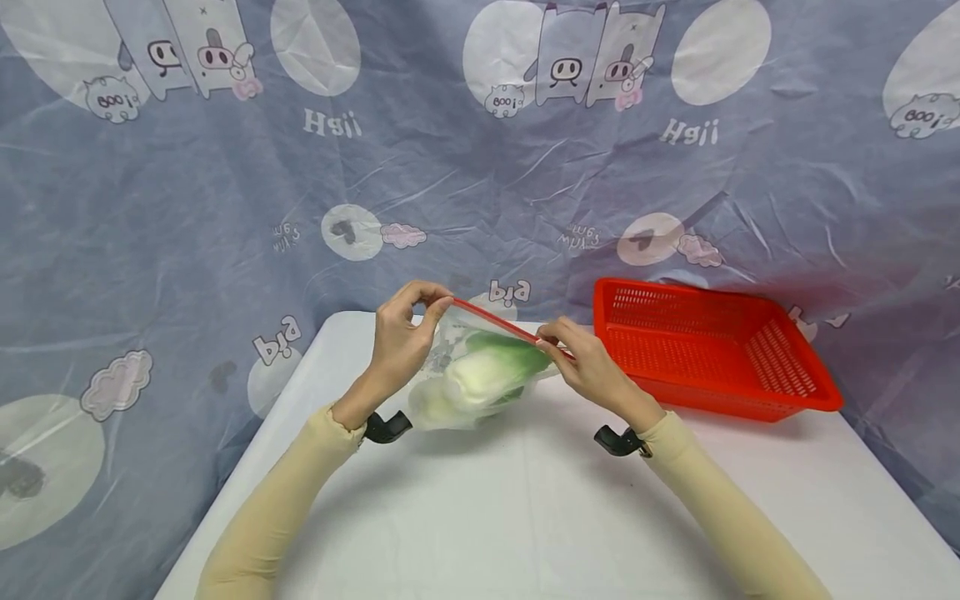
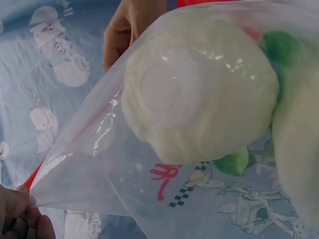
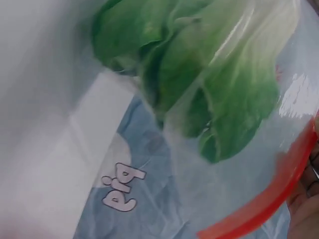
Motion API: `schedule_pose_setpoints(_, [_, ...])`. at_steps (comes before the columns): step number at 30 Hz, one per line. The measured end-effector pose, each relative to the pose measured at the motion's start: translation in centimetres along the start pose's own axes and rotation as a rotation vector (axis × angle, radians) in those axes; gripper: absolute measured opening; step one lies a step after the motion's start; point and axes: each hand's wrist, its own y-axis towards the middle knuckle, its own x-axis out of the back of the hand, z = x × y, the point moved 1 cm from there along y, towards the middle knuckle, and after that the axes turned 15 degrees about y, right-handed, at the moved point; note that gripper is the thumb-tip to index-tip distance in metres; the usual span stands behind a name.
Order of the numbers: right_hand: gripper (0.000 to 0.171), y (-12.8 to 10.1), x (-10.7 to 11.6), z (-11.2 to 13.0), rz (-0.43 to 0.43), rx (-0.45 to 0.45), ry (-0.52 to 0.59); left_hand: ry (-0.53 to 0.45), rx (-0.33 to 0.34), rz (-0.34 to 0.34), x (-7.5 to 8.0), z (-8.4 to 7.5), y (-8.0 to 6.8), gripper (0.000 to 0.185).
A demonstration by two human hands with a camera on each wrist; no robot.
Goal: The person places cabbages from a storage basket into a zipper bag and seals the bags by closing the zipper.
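Note:
A clear zip bag [image 1: 432,364] with a red strip along its top hangs between my two hands above the table. Inside it lie pale-stemmed leafy greens that look like bok choy [image 1: 483,371], green leaves toward the right. With thumb and fingers, my left hand [image 1: 401,329] pinches the strip's left end. My right hand [image 1: 588,362] pinches the strip near its right end. The left wrist view shows a rounded white stem base [image 2: 199,94] through the printed plastic. Green leaves [image 3: 219,104] show through the bag in the right wrist view, beside the red strip [image 3: 269,206].
A red plastic basket [image 1: 712,350] with perforated walls stands at the table's back right, close to my right hand. A white cloth covers the table [image 1: 480,517]. Behind it hangs a blue-grey printed curtain [image 1: 450,167].

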Motion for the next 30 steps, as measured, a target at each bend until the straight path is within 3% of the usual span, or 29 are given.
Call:
schedule_pose_setpoints(5, [0.018,-1.7,0.4,-1.8,0.009,-0.065,-0.032,0.012,0.050,-0.060,1.2,1.0,0.1,0.006])
schedule_pose_setpoints(12, [0.018,-2.9,0.2,-3.4,0.030,-0.093,-0.044,0.025,0.065,-0.051,3.0,-0.6,0.6,0.006])
schedule_pose_setpoints(18, [0.020,-3.3,-0.3,-3.7,0.021,-0.111,-0.026,0.034,0.090,-0.085,4.0,-0.1,0.3,0.005])
schedule_pose_setpoints(21, [0.017,-3.7,-0.7,-4.0,0.047,-0.205,0.037,0.044,0.113,-0.088,4.1,0.6,0.0,0.005])
schedule_pose_setpoints(25, [0.009,-4.4,-1.2,-4.4,0.055,-0.457,0.239,0.080,0.097,-0.057,3.4,2.0,-0.7,0.005])
schedule_pose_setpoints(27, [0.013,-4.7,-1.4,-4.6,0.018,-0.595,0.364,0.092,0.060,-0.036,3.1,2.3,-1.0,0.006])
schedule_pose_setpoints(30, [0.018,-4.8,-1.9,-5.1,-0.060,-0.737,0.467,0.089,-0.040,0.004,3.0,1.4,-1.5,0.009])
